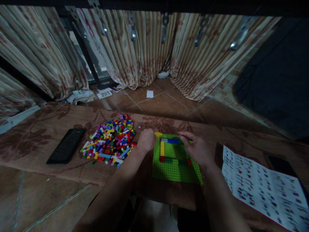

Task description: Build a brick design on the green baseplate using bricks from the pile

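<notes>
A green baseplate (pixel 173 175) lies on the cloth-covered bench in front of me. Bricks form a rectangular outline on it: a yellow row (pixel 162 149) on the left, red bricks at the near corners, and blue and pale bricks along the far side. My left hand (pixel 147 140) is closed at the plate's far left corner, with a yellow brick (pixel 158 133) at its fingertips. Over the plate's right edge is my right hand (pixel 196 148), thumb and fingers pinched together near the far right corner. Whatever that pinch may hold is too small to make out.
Left of the plate spreads a pile of loose coloured bricks (pixel 113 141). A black phone (pixel 66 146) lies further left. On the right are a printed sheet (pixel 260 183) and another dark phone-like object (pixel 281 166). Striped curtains (pixel 145 48) hang beyond the bench.
</notes>
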Tool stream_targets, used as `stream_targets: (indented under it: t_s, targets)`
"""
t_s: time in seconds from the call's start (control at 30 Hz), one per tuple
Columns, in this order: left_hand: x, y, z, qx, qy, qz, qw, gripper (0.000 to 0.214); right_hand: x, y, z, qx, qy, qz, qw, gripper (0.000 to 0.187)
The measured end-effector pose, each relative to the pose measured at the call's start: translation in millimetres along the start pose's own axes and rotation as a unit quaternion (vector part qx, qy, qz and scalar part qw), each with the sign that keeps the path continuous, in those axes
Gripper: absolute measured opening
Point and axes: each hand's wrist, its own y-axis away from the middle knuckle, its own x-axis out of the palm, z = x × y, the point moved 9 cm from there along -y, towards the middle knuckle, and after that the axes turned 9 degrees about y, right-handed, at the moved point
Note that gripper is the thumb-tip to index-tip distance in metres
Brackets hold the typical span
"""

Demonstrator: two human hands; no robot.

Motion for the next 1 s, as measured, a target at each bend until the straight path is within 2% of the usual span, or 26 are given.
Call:
stream_targets:
  t_s: [0.27,0.37,0.43,0.53,0.6,0.63,0.73,0.9,1.0]
  targets:
    - [-11.4,-1.8,3.8,-0.013,0.052,-0.013,0.998,0.025,-4.3,0.6,2.3,-0.005,0.005,-0.004,1.0,0.027]
    - [-17.0,-1.8,10.9,-0.045,0.174,-0.022,0.983,0.018,-5.6,0.4,1.3,0.003,0.006,-0.005,1.0,0.027]
    - [-15.2,0.5,15.7,-0.08,0.327,-0.02,0.941,0.012,-5.4,0.3,1.3,0.01,-0.001,-0.004,1.0,0.027]
    - [-4.5,8.4,13.9,-0.134,0.554,0.01,0.822,0.01,-2.2,0.6,5.0,0.008,-0.032,-0.004,0.999,0.027]
    - [2.8,14.9,3.5,-0.151,0.639,0.055,0.752,0.014,2.9,1.5,10.5,-0.003,-0.063,-0.001,0.998,0.027]
    - [5.4,18.2,-2.8,-0.154,0.663,0.079,0.728,0.016,5.8,2.1,14.0,-0.009,-0.079,0.001,0.997,0.027]
    - [10.7,26.2,-18.8,-0.159,0.708,0.131,0.676,0.017,14.4,4.6,26.7,-0.025,-0.108,0.013,0.994,0.025]
    - [22.1,33.5,-33.0,-0.191,0.764,0.179,0.59,0.02,17.6,8.1,46.5,-0.049,-0.138,0.029,0.989,0.021]
    - [26.9,35.4,-36.5,-0.205,0.779,0.196,0.56,0.016,13.9,8.6,48.4,-0.053,-0.14,0.023,0.988,0.02]
